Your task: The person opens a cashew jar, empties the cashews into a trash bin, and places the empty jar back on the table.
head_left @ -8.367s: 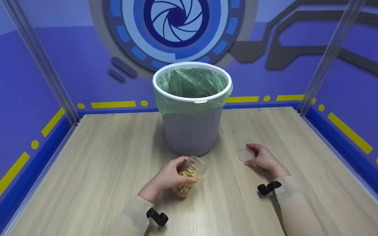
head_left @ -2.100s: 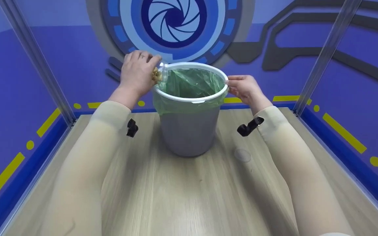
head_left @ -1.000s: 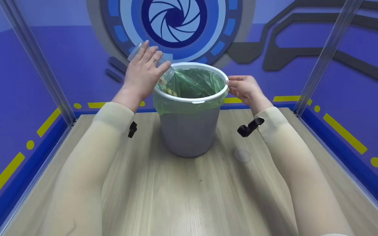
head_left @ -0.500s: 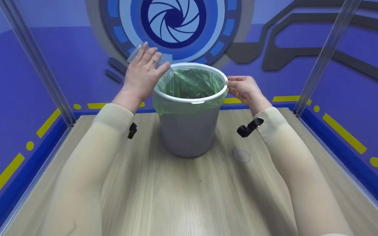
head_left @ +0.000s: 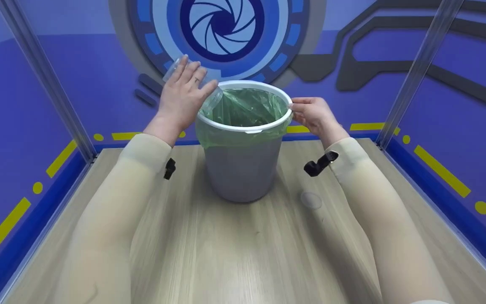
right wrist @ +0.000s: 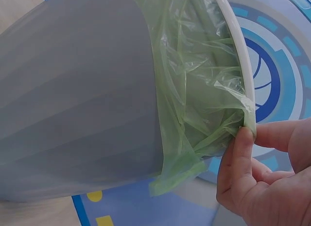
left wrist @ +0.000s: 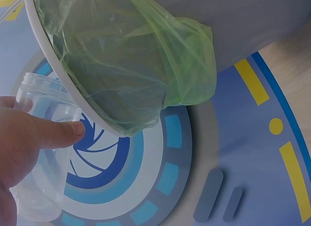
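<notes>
My left hand (head_left: pixel 182 97) grips a clear plastic jar (left wrist: pixel 46 153), tipped so its mouth hangs over the left rim of a grey bin (head_left: pixel 243 169). In the left wrist view the jar looks empty, its threaded neck close by the rim. A green bag (head_left: pixel 251 105) lines the bin and folds down over the outside under a white rim ring (right wrist: pixel 243 56). On the far right of that rim, my right hand (head_left: pixel 317 116) pinches the edge between thumb and fingers. The bottom of the bin's inside is hidden from the head view.
A clear round lid (head_left: pixel 311 200) lies flat on the wooden table (head_left: pixel 234 249), right of the bin. Blue printed panels (head_left: pixel 99 84) rise at the back and both sides, joined by metal corner posts (head_left: pixel 422 71).
Earlier the jar held pale yellow nut-like pieces and the right hand held the lid. The left hand raised and tipped the jar, pieces fell into the bin, and the right hand took the rim.
</notes>
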`<state>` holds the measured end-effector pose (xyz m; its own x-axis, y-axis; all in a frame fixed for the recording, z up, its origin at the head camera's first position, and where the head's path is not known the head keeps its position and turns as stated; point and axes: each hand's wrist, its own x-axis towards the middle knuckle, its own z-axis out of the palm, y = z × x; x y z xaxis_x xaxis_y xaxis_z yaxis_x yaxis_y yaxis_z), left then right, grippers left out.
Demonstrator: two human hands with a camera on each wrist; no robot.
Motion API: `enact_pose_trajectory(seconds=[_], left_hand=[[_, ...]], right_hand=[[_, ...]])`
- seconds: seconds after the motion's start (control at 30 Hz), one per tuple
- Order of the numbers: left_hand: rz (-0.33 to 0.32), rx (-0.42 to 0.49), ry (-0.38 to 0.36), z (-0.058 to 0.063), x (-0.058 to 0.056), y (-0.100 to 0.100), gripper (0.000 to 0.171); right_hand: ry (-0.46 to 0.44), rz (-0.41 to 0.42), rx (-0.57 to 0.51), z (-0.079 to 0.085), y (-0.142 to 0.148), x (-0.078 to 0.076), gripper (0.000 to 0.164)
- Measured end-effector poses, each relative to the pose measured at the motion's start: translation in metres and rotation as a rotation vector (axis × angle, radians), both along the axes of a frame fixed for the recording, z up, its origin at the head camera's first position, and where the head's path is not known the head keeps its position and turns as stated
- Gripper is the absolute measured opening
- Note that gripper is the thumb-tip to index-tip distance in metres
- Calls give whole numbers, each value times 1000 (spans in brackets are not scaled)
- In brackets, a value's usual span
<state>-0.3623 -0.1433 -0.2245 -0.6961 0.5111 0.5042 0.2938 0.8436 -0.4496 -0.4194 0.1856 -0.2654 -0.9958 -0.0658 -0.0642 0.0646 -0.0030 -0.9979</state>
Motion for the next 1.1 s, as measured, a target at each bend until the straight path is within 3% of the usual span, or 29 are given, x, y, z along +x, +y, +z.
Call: enact_pose_trajectory(seconds=[0.2, 0.57, 0.97, 1.1], left_hand=[[0, 10, 3, 0, -1, 0, 64], [47, 58, -59, -2, 0, -1, 65], [26, 162, -6, -7, 2, -4, 54], [43, 181, -1, -8, 3, -4, 60]], right_hand=[[-7, -4, -8, 0, 1, 0, 52], [-21, -7, -20, 0, -1, 1, 53], [-19, -3, -9, -1, -1, 0, 52], [-18, 2, -25, -2, -1, 0, 51]])
